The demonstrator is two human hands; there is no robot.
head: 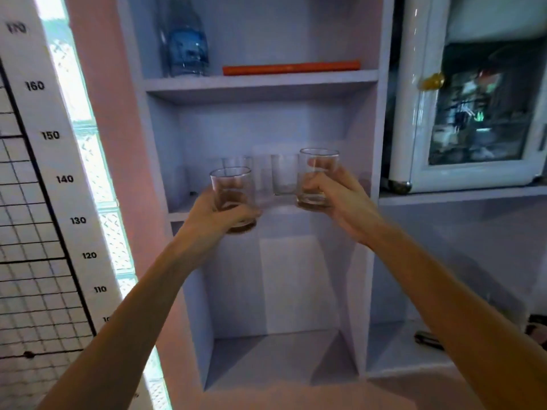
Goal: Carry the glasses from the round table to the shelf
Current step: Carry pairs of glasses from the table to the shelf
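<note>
I hold two clear tumblers up in front of a pale lilac shelf unit (260, 84). My left hand (216, 216) grips the left glass (232, 184) from below and behind, level with the front edge of the middle shelf board (177, 216). My right hand (334, 196) wraps around the right glass (318, 170), a little higher and further in. Behind them, on that middle shelf, stand other clear glasses: one (284, 176) between my hands, and a fainter one (236, 162) behind the left glass. The round table is out of view.
The shelf above carries a blue water bottle (188, 39) and a flat orange object (291, 67). The compartment (281, 359) below holds nothing. A small white glass-door fridge (479, 108) stands at the right on a counter. A height chart (50, 179) hangs at the left.
</note>
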